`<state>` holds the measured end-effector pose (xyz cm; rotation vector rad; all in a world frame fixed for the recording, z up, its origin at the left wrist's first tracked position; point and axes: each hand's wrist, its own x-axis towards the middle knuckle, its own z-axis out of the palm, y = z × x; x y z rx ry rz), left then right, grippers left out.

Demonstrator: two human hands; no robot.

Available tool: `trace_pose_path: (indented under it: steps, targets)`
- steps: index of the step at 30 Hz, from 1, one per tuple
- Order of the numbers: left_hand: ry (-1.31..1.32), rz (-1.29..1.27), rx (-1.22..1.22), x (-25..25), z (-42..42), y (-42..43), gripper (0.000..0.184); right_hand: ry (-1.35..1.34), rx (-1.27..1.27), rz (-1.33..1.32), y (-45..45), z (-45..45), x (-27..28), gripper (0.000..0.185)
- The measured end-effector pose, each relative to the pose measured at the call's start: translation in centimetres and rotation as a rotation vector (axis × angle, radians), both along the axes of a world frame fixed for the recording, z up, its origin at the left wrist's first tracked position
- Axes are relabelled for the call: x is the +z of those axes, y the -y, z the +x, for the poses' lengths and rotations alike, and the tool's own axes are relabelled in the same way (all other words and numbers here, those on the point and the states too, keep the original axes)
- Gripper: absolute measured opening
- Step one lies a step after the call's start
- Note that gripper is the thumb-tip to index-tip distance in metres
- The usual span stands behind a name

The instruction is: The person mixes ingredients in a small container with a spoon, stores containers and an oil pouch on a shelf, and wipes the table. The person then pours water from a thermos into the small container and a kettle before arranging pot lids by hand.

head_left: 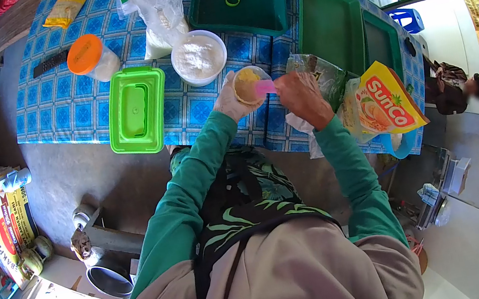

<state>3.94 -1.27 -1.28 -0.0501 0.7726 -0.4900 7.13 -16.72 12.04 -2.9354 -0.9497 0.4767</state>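
**Cup in the left hand, pink utensil in the right, both at the table's near edge**

The left hand (230, 101) is closed around a small cup (246, 92), fingers wrapped about its side and the mouth tipped up toward the camera. Yellowish stuff (248, 75) shows inside, near the rim. The right hand (302, 95) grips a pink utensil (266, 87) in a narrow hold, its pale end at the cup's opening (spoon or spatula, I cannot tell, since the fingers hide the handle). The cup is over the blue checked tablecloth (189, 110), between the two hands.

Just beyond the cup stands a white tub (202, 74) heaped with white powder (196, 54), and behind that a clear bag (161, 19), also with white contents. Left of the tub lies a bright green container (137, 106); past it are an orange-lidded jar (102, 63) and a black remote (50, 64).

A dark green tray (213, 0) fills the far middle, with a small green ring (232, 0) in it; another green tray (329, 21) lies to its right. Closest to the right hand is crumpled clear packaging (329, 79), which the hand partly covers. A yellow SunCo pouch (386, 101) lies just beyond, crowding that side, with a light blue rim (404, 148) showing beneath it.
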Motion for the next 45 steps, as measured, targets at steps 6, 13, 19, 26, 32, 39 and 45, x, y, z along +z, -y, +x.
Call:
trace_pose_path:
  steps: [6,13,19,26,32,39,45]
  targets:
    - [0.089,-0.071,0.039,-1.6,0.1,0.0,0.059,0.411,0.434,0.404,-0.4,-1.8,-1.2,0.02]
    - [0.066,-0.116,0.052,-1.9,0.4,-0.5,0.054,0.136,0.055,0.365,-1.3,-0.7,-6.9,0.014]
    - [-0.068,-0.074,0.047,-1.6,0.9,0.0,0.056,-0.455,-0.306,0.605,2.0,1.8,-7.0,0.018]
    - [-0.112,0.04,-0.038,-0.5,1.2,-0.2,0.056,-0.592,-0.544,0.704,3.8,0.0,-5.9,0.018]
    - [-0.122,0.04,-0.069,0.9,1.3,-0.8,0.061,-0.628,-0.616,0.765,5.0,-0.5,-6.4,0.018]
    - [-0.067,-0.013,-0.057,0.2,-0.1,-1.6,0.079,-0.701,-0.671,0.866,5.4,-0.1,-5.7,0.018]
    - [-0.197,0.05,-0.074,2.2,-1.8,-2.8,0.086,-0.696,-0.629,0.918,5.3,0.2,-3.7,0.017]
